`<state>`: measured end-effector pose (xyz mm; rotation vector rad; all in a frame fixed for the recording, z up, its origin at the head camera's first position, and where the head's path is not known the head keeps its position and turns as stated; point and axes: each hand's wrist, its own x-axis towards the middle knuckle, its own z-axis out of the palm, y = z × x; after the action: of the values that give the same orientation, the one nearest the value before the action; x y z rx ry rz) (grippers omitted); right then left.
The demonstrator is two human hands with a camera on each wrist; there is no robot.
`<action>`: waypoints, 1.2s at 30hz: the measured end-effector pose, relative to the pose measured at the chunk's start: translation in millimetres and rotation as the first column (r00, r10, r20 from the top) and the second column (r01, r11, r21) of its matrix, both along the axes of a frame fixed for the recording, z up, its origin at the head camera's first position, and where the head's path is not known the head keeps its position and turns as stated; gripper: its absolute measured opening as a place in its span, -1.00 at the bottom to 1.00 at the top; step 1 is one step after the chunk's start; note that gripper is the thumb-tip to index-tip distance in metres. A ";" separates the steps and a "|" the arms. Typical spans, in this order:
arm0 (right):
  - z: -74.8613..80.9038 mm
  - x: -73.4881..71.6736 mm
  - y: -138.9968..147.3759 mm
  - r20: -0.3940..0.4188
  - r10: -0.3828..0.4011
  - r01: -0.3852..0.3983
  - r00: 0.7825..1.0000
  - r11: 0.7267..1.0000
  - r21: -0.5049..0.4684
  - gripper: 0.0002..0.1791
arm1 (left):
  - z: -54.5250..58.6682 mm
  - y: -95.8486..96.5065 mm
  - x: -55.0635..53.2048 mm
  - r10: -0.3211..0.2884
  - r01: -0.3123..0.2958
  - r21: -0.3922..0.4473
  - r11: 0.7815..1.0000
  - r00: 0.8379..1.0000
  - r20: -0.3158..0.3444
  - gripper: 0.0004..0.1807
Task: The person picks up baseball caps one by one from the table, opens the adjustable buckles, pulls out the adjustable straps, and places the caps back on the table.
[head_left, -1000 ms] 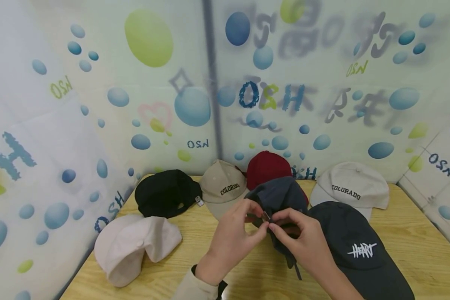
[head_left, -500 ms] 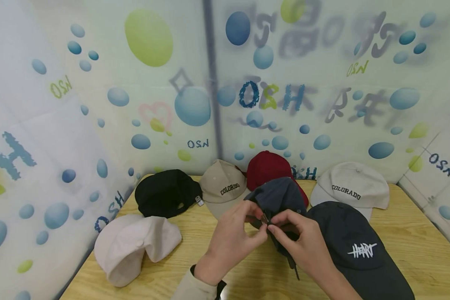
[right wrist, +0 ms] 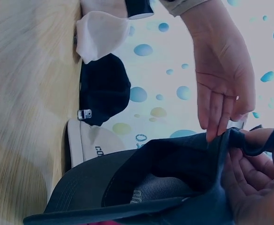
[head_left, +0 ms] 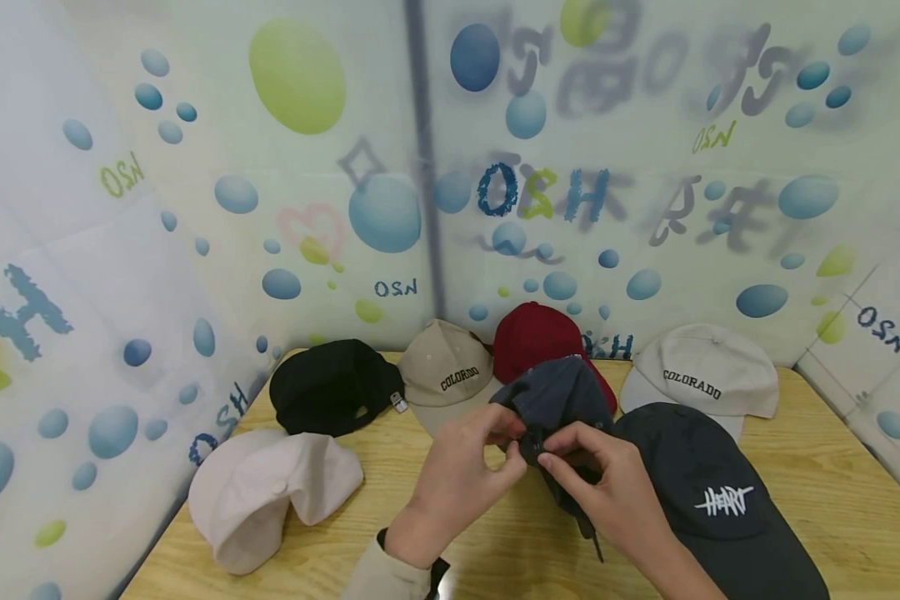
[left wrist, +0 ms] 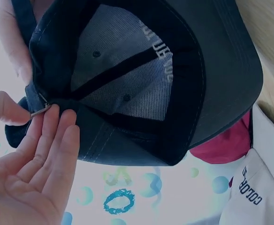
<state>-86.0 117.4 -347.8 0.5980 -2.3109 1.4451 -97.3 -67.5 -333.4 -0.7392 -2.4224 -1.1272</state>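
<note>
At lower centre of the head view, lifted above the worktop (head_left: 832, 467), the navy cap (head_left: 558, 396) has its back strap pinched by both the left hand (head_left: 457, 475) and right hand (head_left: 607, 479); best keep the metal buckle (left wrist: 41, 107) steady while feeding the strap straight.

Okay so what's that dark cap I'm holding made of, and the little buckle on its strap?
The dark cap looks like matte woven cotton twill: visible stitched seams, with a paler fine-weave lining inside. The buckle, pinched by the left hand and right hand, looks like metal, small and silvery with a glint.
</note>
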 end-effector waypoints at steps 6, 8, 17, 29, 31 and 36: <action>2.1 0.1 2.2 0.102 0.003 0.001 0.995 0.999 -0.038 -0.95 | 0.7 -0.2 -1.0 -0.024 0.023 0.013 1.000 0.999 0.024 -0.84; 3.0 -0.3 2.6 0.141 -0.003 0.010 0.990 0.999 -0.049 -0.96 | 0.4 0.1 -0.6 -0.033 0.032 0.023 0.999 0.999 0.033 -0.84; 3.5 -2.0 4.2 0.148 -0.012 0.022 0.989 0.997 -0.068 -0.94 | 0.9 1.9 0.4 -0.088 0.086 0.065 0.994 0.995 0.038 -0.84; -0.1 -4.5 5.8 0.088 -0.019 0.026 0.996 0.997 -0.073 -0.91 | -2.4 -0.6 -2.6 0.004 -0.005 -0.007 1.000 0.996 -0.088 -0.72; -0.9 -5.4 6.2 0.068 -0.015 0.020 0.998 0.997 -0.072 -0.91 | -2.6 -0.6 -2.8 -0.003 0.002 -0.017 1.000 0.997 -0.077 -0.64; -2.7 -6.6 7.1 0.036 0.007 -0.004 0.999 0.997 -0.076 -0.89 | -2.8 0.6 -3.4 -0.066 0.066 -0.010 0.998 0.998 -0.017 -0.58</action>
<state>-92.6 124.5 -350.5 0.5616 -2.2714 1.5512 -100.7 -66.9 -336.2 -0.8343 -2.4068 -1.1306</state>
